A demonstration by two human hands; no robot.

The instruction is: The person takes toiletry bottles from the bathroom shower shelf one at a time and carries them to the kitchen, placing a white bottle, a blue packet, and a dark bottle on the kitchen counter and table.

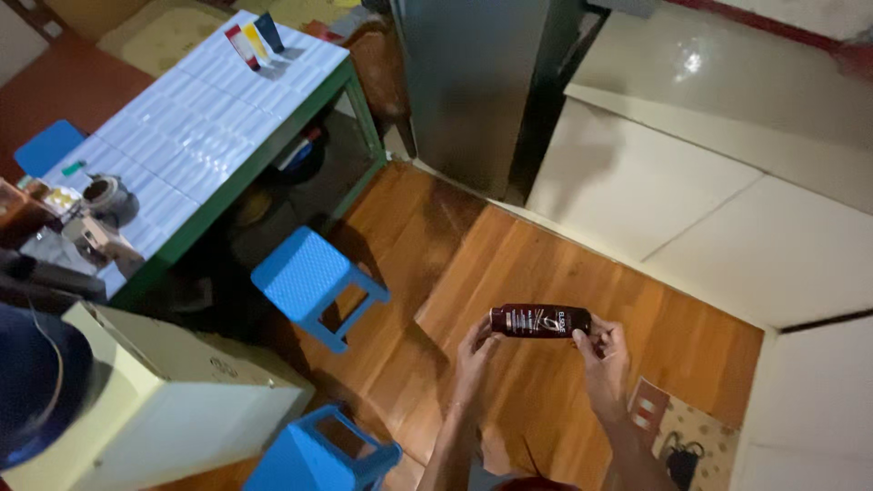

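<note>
I hold both my bare arms out in front of me, forearms rising from the bottom of the view and drawing closer towards the hands. My left hand (475, 350) pinches one end of the dark brown plastic bottle (540, 321) with fingertips curled up around it, wrist slightly bent. My right hand (604, 356) grips the bottle's other end, thumb and fingers closed on it, knuckles facing up. The bottle lies level between them.

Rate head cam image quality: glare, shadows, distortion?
Head view: dim overall; glare spot on the pale floor top right; deep shadow under the tiled table; wide-angle tilt bends edges; dark bottle between left hand and right hand reads clearly, label soft.
</note>
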